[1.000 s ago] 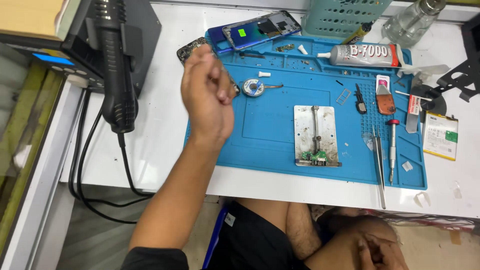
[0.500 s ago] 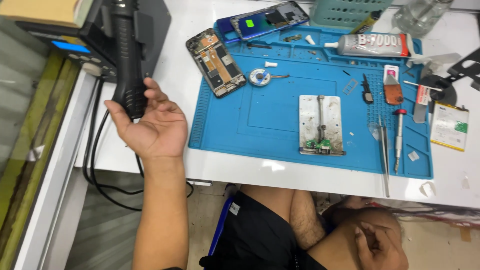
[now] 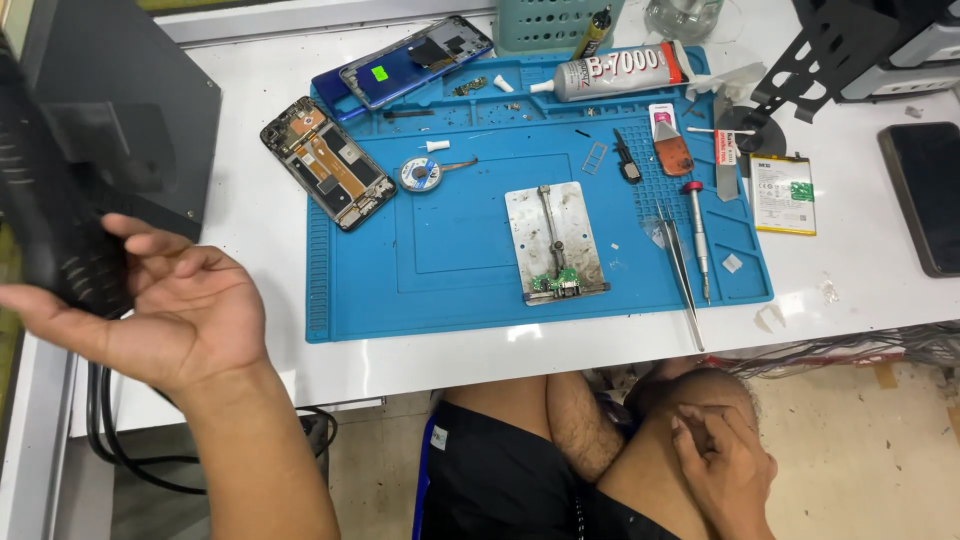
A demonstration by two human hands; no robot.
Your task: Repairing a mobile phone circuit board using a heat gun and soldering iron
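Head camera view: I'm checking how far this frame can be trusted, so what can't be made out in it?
- Black heat gun: top cut off by the left frame edge and blurred, so its nozzle is unseen.
- Left hand: whether its fingers have closed on the gun is unclear.
- Right hand on the knee: anything it holds is hidden by curled fingers.
- Small board on the metal holder: parts too small.
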